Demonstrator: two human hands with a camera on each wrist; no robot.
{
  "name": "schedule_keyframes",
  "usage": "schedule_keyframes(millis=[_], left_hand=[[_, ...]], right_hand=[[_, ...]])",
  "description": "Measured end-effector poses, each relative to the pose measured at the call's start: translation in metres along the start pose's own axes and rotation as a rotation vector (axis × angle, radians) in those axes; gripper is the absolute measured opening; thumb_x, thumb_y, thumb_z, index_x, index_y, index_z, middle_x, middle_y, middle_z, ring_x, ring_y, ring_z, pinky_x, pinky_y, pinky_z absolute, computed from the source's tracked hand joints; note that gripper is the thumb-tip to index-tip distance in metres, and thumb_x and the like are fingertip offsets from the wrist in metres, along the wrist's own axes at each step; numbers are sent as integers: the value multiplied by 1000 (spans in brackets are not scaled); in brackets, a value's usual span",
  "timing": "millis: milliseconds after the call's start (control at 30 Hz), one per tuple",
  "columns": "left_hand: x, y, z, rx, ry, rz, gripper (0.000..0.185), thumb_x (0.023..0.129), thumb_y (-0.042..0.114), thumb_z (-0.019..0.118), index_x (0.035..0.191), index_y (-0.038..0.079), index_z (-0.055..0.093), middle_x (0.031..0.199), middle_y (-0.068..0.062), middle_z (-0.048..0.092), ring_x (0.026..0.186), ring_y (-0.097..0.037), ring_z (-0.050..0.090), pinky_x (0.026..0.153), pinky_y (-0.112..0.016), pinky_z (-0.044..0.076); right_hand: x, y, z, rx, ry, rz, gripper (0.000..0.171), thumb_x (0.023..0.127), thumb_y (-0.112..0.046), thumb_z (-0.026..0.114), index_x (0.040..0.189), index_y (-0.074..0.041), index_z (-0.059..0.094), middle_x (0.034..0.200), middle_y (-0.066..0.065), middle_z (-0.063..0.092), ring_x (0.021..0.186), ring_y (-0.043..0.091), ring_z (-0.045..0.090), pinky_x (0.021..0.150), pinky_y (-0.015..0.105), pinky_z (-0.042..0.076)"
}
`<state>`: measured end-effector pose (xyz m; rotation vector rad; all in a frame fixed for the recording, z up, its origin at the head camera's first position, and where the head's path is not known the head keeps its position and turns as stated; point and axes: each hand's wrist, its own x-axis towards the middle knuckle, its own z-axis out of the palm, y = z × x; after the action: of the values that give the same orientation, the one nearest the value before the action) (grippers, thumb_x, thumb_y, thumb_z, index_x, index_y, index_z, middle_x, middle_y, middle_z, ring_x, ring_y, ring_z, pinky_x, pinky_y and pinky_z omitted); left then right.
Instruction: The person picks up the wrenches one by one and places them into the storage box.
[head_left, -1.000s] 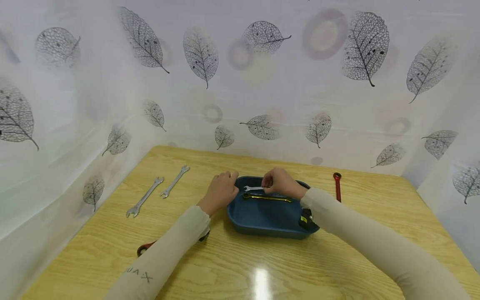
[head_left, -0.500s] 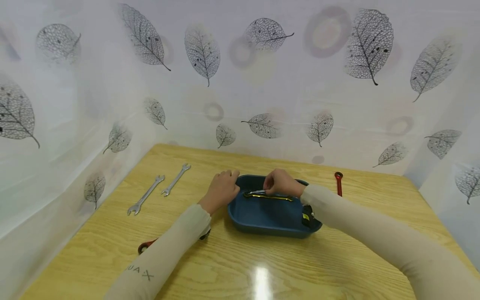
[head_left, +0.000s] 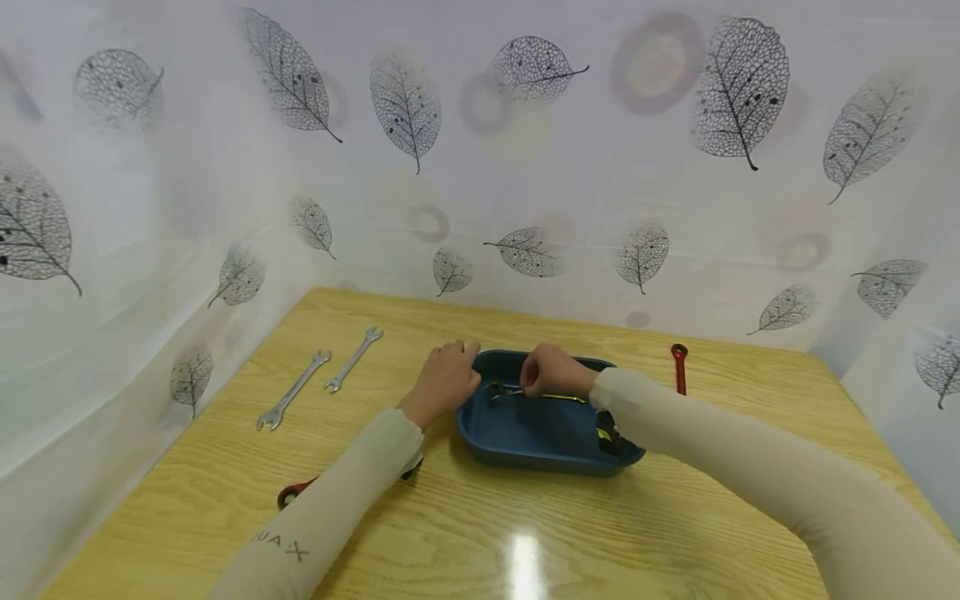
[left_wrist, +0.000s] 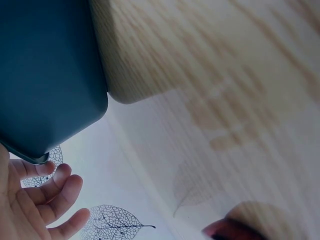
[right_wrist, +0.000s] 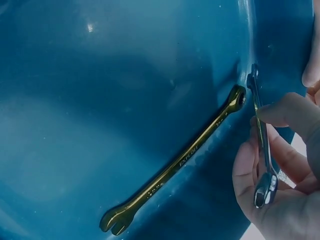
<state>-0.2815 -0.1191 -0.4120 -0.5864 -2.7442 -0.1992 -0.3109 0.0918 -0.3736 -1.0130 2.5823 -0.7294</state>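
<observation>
Landmark: blue tray [head_left: 525, 450]. Its floor is open toward the near wall; the far strip is taken by a gold wrench [head_left: 558, 397] and a silver wrench [head_left: 504, 389] pinched in the right hand [head_left: 549, 371]. Left rim blocked by the left hand [head_left: 444, 382]. Two silver wrenches [head_left: 318, 377] well left, a red wrench [head_left: 679, 367] just right. Table [head_left: 480, 525] nearer than the tray is open.

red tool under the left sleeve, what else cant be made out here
- Red tool: head view, mostly hidden by the left sleeve; type unclear.
- Silver wrench: right wrist view, fingers of the right hand cover its middle.
- Black-and-yellow item: head view, behind the right sleeve.
</observation>
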Motion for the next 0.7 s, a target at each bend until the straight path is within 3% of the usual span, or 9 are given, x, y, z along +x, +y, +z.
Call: schedule_keyframes(millis=[433,700], left_hand=[[2,-1,2,0,-15,-18,12,86,13,49,96,7,51,83,-12,58,74,-27,57,72,-43,47],[2,-1,2,-12,-40,-40,13,86,13,48,98,7,51,86,-12,58,77,-28,57,75,-44,47]], right_hand=[[7,8,7,-116,4,-19,5,73,-2,73,77,-2,72,73,7,69,64,12,61,60,26,51],[8,8,9,-133,-18,-25,7,68,4,72,73,-1,71,68,7,67,59,11,58,56,26,49]])
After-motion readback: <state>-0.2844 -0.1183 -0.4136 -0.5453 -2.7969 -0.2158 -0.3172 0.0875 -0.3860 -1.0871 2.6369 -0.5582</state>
